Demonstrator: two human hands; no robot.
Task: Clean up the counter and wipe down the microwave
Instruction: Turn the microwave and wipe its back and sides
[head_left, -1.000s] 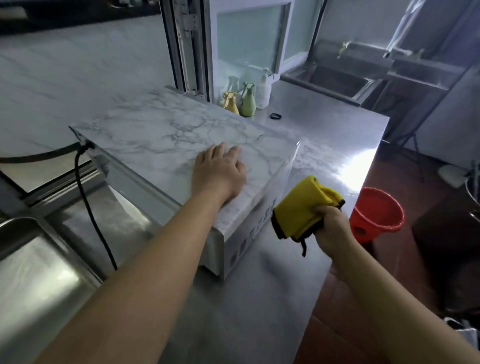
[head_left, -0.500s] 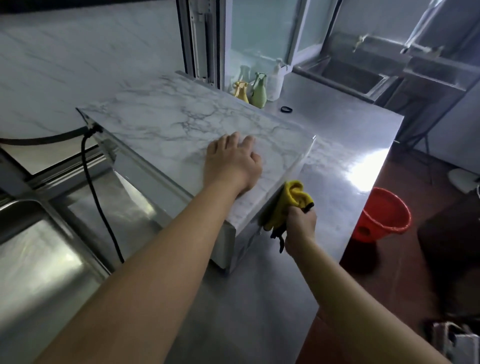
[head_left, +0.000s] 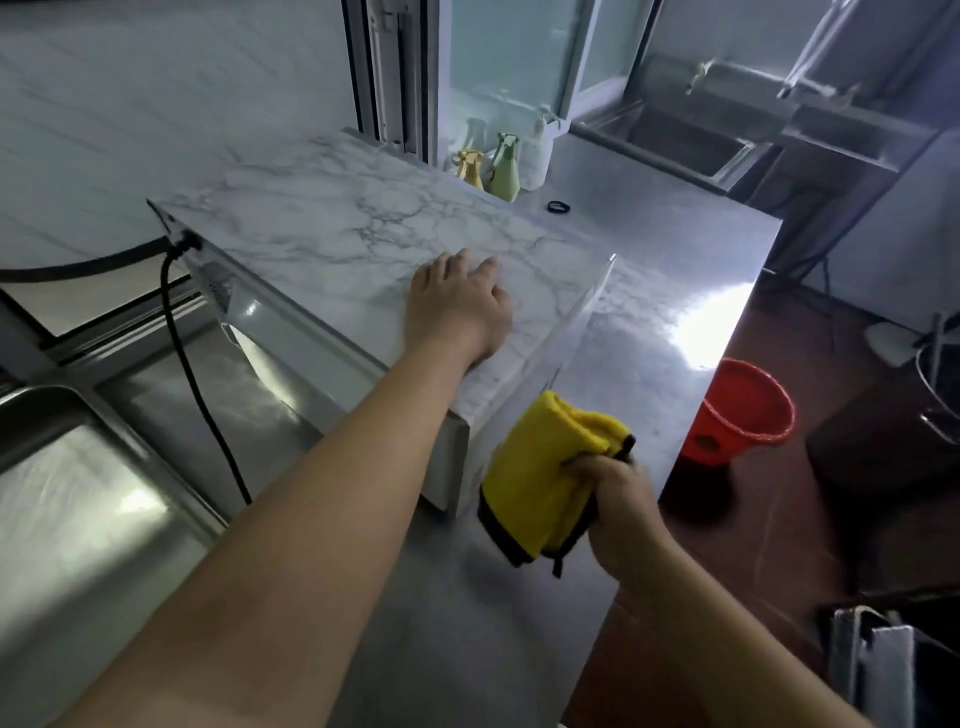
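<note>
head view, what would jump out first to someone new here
The bright yellow cloth, gripped in the right hand by the microwave's front corner. Next, the left hand lying flat on its marble-patterned top, and the red bucket on the floor past the counter's edge.

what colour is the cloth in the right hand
Yellow with dark edging; the cloth shows clearly in the head view.
</note>
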